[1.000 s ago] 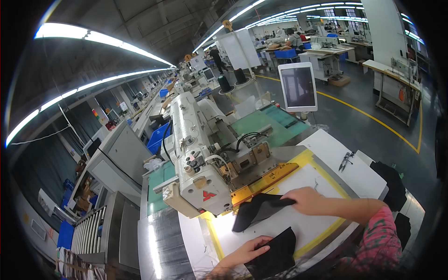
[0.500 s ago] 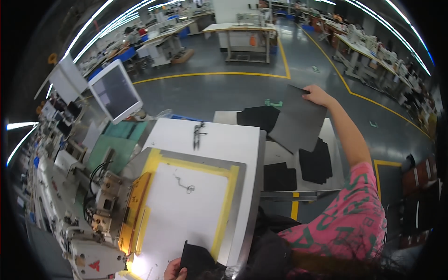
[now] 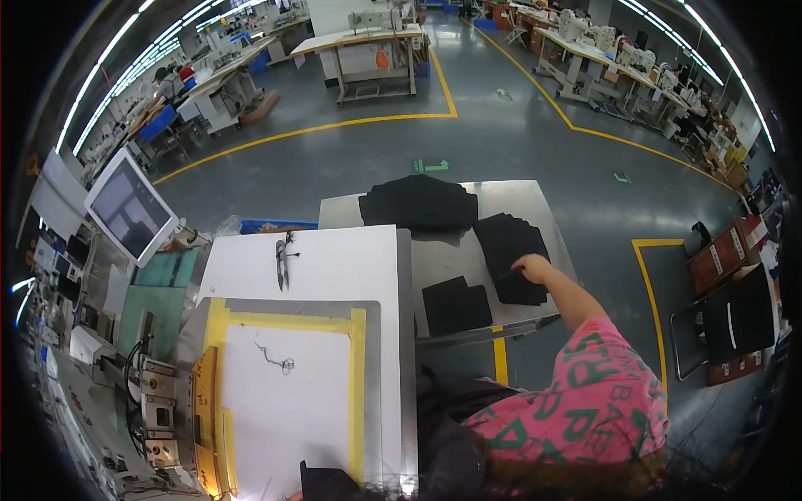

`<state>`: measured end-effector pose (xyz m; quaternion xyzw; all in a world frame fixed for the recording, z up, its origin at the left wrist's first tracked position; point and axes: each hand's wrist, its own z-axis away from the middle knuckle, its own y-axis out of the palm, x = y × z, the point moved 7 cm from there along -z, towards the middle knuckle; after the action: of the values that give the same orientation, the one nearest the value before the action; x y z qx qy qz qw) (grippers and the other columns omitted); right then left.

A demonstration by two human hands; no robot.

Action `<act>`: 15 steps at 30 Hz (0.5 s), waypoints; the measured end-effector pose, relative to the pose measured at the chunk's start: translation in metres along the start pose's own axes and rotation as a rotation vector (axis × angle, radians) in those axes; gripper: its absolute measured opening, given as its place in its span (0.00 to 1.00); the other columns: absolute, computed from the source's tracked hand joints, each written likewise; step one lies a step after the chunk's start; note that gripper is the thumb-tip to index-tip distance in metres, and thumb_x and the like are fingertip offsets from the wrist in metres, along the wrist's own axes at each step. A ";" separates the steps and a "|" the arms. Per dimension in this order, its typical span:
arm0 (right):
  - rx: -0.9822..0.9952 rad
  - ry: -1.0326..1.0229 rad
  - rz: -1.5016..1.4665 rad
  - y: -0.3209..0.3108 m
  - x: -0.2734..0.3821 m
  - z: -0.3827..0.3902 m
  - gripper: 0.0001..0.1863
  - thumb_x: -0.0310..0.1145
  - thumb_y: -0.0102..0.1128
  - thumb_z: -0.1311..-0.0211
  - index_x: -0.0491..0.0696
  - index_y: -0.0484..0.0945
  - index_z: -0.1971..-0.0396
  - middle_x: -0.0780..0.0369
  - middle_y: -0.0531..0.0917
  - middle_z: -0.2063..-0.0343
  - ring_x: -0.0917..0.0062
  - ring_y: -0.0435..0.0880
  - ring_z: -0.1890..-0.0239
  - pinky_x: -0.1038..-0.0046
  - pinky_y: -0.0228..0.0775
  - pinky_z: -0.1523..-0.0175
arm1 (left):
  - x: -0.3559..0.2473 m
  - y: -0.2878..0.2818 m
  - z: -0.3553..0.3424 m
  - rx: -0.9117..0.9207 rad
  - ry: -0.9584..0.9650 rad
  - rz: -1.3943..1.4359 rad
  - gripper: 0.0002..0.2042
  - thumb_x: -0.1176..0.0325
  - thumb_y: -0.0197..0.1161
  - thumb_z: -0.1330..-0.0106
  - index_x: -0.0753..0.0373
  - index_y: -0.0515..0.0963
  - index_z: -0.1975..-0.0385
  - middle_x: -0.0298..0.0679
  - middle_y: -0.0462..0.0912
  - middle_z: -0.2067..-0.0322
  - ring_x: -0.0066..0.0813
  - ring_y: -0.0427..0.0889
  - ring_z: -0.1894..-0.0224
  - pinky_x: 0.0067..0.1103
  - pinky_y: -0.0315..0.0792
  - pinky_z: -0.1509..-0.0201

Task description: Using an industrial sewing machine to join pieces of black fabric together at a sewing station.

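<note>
A stack of flat black fabric pieces (image 3: pixel 511 242) lies on the right part of the metal side table (image 3: pixel 434 255). On this stack is my right hand (image 3: pixel 532 269), its fingers closed at the top black piece. At the lower edge, only a sliver of my left hand (image 3: pixel 295 496) shows beside a black fabric piece (image 3: pixel 327 483), which it holds near the white work surface (image 3: pixel 288 401); most of the hand is cut off. A wider black pile (image 3: pixel 418 203) lies at the table's far side, and a smaller black stack (image 3: pixel 455 306) sits nearer.
A sewing machine head (image 3: pixel 159 409) with a yellow-edged plate stands at left, below a tilted monitor (image 3: pixel 132 204). Scissors or snips (image 3: pixel 282 263) and loose thread (image 3: pixel 276 359) lie on the white table. A black chair (image 3: pixel 735 317) stands at far right.
My right hand has come down from holding up a large dark sheet to the right stack; the sheet is no longer raised. The view has shifted, with my left hand now mostly out of frame.
</note>
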<state>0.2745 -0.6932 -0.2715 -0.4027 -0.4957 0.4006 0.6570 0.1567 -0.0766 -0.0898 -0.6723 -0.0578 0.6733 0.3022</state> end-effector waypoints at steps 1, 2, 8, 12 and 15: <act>0.005 -0.002 -0.001 0.001 0.004 0.004 0.11 0.34 0.60 0.46 0.48 0.83 0.63 0.56 0.84 0.62 0.62 0.81 0.55 0.65 0.72 0.49 | -0.001 -0.001 0.001 -0.012 0.013 -0.031 0.20 0.71 0.66 0.42 0.66 0.72 0.49 0.40 0.78 0.58 0.32 0.78 0.55 0.26 0.70 0.47; 0.133 0.001 -0.024 0.009 0.010 0.009 0.13 0.38 0.62 0.47 0.48 0.83 0.63 0.56 0.84 0.63 0.62 0.81 0.55 0.65 0.72 0.50 | -0.002 -0.004 0.004 -0.028 0.023 -0.064 0.20 0.71 0.66 0.42 0.66 0.72 0.49 0.40 0.78 0.58 0.32 0.78 0.56 0.26 0.71 0.47; 0.192 -0.270 0.057 -0.009 0.124 0.000 0.26 0.48 0.66 0.49 0.48 0.80 0.53 0.57 0.80 0.52 0.62 0.79 0.50 0.68 0.70 0.45 | -0.013 -0.008 0.018 -0.114 0.090 -0.245 0.21 0.71 0.67 0.43 0.65 0.72 0.50 0.41 0.78 0.58 0.34 0.78 0.56 0.27 0.71 0.47; 0.271 -0.531 0.397 0.074 0.176 0.044 0.38 0.43 0.64 0.48 0.49 0.63 0.37 0.57 0.63 0.35 0.60 0.61 0.34 0.58 0.58 0.36 | -0.026 -0.011 0.022 -0.196 0.150 -0.370 0.21 0.71 0.68 0.44 0.65 0.72 0.50 0.41 0.78 0.59 0.35 0.78 0.57 0.27 0.71 0.48; 0.078 -0.500 0.534 0.115 0.166 0.063 0.35 0.36 0.60 0.48 0.51 0.63 0.37 0.58 0.63 0.35 0.61 0.58 0.32 0.57 0.57 0.36 | -0.035 -0.019 0.033 -0.281 0.174 -0.469 0.22 0.71 0.68 0.45 0.64 0.72 0.50 0.41 0.78 0.59 0.36 0.78 0.57 0.28 0.71 0.48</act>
<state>0.2300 -0.4905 -0.3113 -0.3823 -0.5028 0.6626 0.4026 0.1292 -0.0674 -0.0467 -0.7312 -0.2785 0.5100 0.3574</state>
